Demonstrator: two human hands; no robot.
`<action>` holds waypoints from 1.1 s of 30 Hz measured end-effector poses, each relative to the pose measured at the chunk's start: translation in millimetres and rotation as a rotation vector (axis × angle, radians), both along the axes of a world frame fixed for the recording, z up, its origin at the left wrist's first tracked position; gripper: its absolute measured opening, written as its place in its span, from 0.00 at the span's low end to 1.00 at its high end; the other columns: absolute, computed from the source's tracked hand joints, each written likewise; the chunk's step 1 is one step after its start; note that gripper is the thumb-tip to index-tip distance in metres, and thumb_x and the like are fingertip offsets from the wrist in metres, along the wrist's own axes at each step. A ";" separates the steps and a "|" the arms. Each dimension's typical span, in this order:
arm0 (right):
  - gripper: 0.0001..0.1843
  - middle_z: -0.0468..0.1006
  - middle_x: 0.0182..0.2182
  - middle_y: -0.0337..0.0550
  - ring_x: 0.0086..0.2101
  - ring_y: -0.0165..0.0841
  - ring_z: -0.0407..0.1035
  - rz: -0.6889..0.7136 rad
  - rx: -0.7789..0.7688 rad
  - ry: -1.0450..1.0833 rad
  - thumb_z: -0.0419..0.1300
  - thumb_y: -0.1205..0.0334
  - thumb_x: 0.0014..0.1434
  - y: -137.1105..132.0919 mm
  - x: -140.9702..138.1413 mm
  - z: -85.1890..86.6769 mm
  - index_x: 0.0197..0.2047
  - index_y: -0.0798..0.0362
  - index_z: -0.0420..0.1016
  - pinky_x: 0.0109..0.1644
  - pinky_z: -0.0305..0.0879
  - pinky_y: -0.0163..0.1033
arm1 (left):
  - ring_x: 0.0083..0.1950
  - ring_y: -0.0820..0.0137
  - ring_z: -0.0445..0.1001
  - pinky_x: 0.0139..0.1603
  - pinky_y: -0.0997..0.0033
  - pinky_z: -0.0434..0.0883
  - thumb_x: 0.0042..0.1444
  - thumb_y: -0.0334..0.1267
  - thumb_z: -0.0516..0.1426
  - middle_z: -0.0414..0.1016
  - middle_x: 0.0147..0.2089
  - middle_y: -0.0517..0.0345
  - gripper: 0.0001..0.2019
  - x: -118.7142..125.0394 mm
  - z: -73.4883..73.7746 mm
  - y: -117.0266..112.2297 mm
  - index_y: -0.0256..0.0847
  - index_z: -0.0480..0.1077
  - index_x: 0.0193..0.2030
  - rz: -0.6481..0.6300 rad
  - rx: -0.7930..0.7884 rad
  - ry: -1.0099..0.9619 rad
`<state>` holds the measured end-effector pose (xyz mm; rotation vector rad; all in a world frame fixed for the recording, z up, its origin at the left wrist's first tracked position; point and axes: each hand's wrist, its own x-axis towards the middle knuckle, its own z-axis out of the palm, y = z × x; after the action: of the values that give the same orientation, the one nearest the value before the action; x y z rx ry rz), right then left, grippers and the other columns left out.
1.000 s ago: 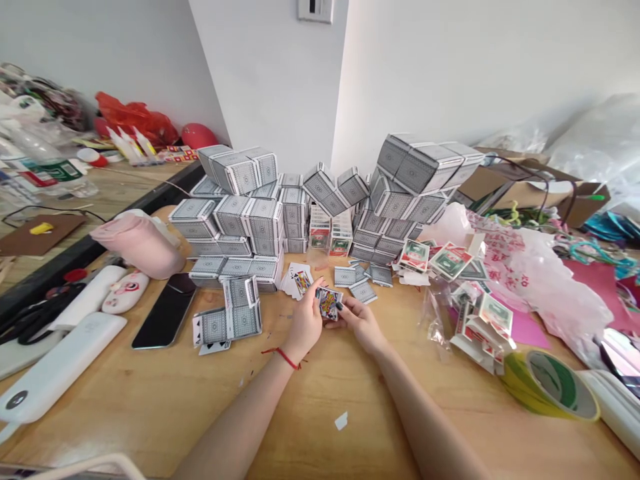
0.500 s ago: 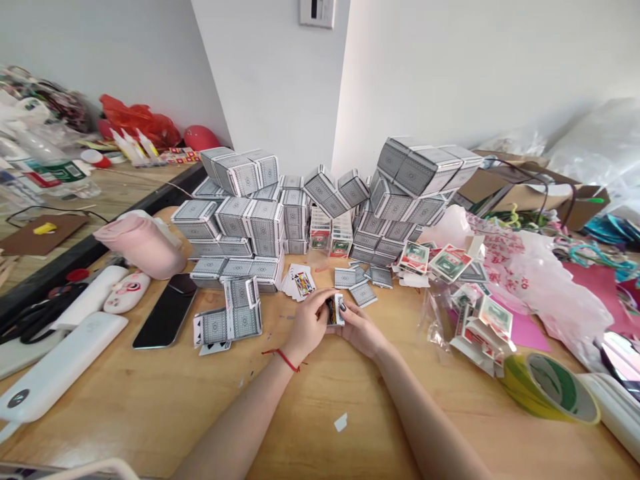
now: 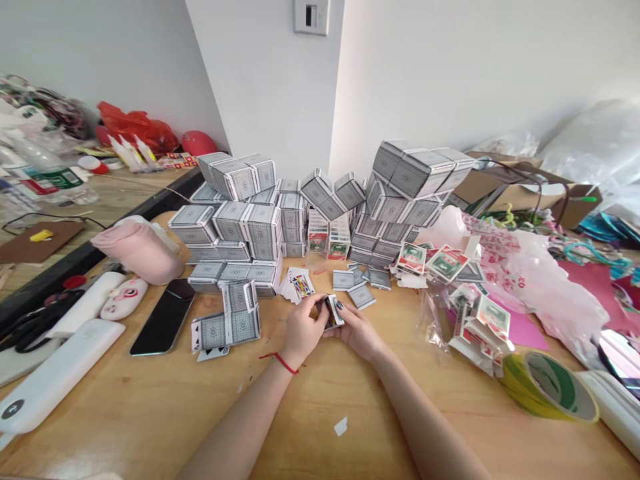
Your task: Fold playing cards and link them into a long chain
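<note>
Both my hands meet over the wooden table (image 3: 310, 427) and grip one small deck of playing cards (image 3: 333, 312). My left hand (image 3: 299, 329) closes on its left side; a red string circles that wrist. My right hand (image 3: 356, 328) wraps its right side, dark-nailed fingers over the top. A loose fan of face-up cards (image 3: 297, 285) lies just beyond my left hand. An open grey patterned card box (image 3: 235, 321) lies further left. A wall of stacked grey card boxes (image 3: 320, 207) stands behind.
A black phone (image 3: 163, 316), a white power bank (image 3: 55, 373) and a pink pouch (image 3: 139, 248) lie at left. Opened red-and-green wrappers (image 3: 470, 313), pink plastic bags (image 3: 530, 280) and a yellow tape roll (image 3: 550, 387) crowd the right. A white paper scrap (image 3: 341, 426) lies near me.
The cards were spread face up between my hands; they are now squared into a compact deck held on edge. My hands have drawn closer together.
</note>
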<state>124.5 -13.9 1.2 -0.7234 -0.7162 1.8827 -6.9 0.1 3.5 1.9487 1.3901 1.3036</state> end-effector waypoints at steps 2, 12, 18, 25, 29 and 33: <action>0.09 0.71 0.24 0.38 0.29 0.29 0.68 -0.022 0.003 -0.017 0.60 0.58 0.51 -0.1 -0.6 -0.9 0.31 0.55 0.70 0.35 0.69 0.39 | 0.39 0.71 0.74 0.42 0.71 0.71 0.51 0.33 0.53 0.75 0.37 0.56 0.09 -0.2 -0.2 -0.4 0.40 0.69 0.40 0.010 -0.004 -0.011; 0.10 0.71 0.24 0.36 0.26 0.28 0.67 -0.178 0.045 -0.110 0.62 0.57 0.47 -1.5 -2.5 0.5 0.27 0.54 0.67 0.32 0.69 0.38 | 0.39 0.71 0.74 0.42 0.69 0.72 0.51 0.33 0.53 0.75 0.38 0.56 0.08 -1.4 5.5 -1.4 0.40 0.69 0.39 -0.033 0.004 -0.063; 0.11 0.73 0.23 0.38 0.25 0.30 0.69 -0.211 0.040 -0.129 0.62 0.55 0.48 0.0 -1.6 0.3 0.30 0.54 0.69 0.31 0.70 0.39 | 0.39 0.70 0.74 0.42 0.69 0.72 0.52 0.33 0.52 0.75 0.40 0.55 0.09 -1.3 3.6 -1.2 0.40 0.69 0.40 -0.026 0.008 -0.040; 0.13 0.75 0.28 0.43 0.28 0.33 0.71 -0.261 0.040 -0.092 0.59 0.54 0.51 2.7 -2.1 -1.8 0.36 0.56 0.71 0.32 0.70 0.40 | 0.37 0.71 0.75 0.41 0.70 0.72 0.52 0.33 0.53 0.76 0.38 0.55 0.09 -1.0 1.9 -0.7 0.40 0.68 0.40 0.061 0.053 -0.015; 0.15 0.76 0.28 0.44 0.28 0.34 0.71 -0.364 0.000 -0.041 0.59 0.52 0.50 6.9 2.9 -2.8 0.35 0.56 0.71 0.31 0.69 0.40 | 0.36 0.70 0.75 0.39 0.70 0.72 0.52 0.34 0.53 0.75 0.37 0.54 0.09 -7.1 1.3 5.1 0.39 0.68 0.40 0.213 0.038 -0.074; 0.14 0.75 0.29 0.42 0.24 0.32 0.69 -0.402 -0.010 0.009 0.59 0.52 0.49 7.7 6.7 -2.2 0.35 0.53 0.70 0.25 0.65 0.36 | 0.34 0.70 0.75 0.37 0.70 0.72 0.52 0.35 0.54 0.75 0.37 0.53 0.10 -11.9 -0.2 9.8 0.39 0.67 0.41 0.263 0.012 -0.100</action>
<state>131.1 -6.2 -0.9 -0.7988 -0.5104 1.5227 -18.8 9.9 3.2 1.7249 1.6326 1.5064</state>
